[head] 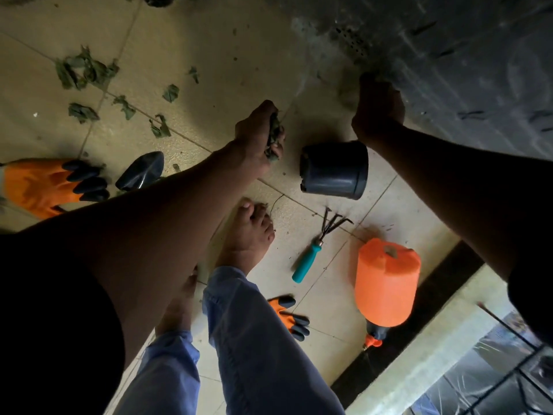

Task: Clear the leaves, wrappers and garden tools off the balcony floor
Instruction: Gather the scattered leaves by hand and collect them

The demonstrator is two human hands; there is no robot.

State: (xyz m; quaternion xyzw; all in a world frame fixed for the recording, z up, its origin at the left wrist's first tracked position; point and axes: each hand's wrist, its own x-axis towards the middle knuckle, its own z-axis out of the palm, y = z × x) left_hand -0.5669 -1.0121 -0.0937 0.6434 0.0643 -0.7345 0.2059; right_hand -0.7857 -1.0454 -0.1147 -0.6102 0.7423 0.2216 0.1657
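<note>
My left hand (257, 136) grips a bunch of dried green leaves (273, 139) just above the tiled floor. My right hand (378, 107) reaches to the foot of the dark wall, fingers curled around more leaf bits there; what it holds is hard to see. Loose leaves (85, 70) lie scattered at the upper left. A dark plastic pot (335, 170) lies on its side between my hands. A teal-handled hand rake (311, 256), a black trowel blade (140, 170), an orange sprayer bottle (386, 283) and two orange gloves (45, 184) (288, 317) lie on the floor.
My bare feet (248, 235) and blue trouser legs stand in the middle. A dark wall (463, 55) runs along the upper right. A black threshold strip (419, 310) and a pale ledge border the lower right.
</note>
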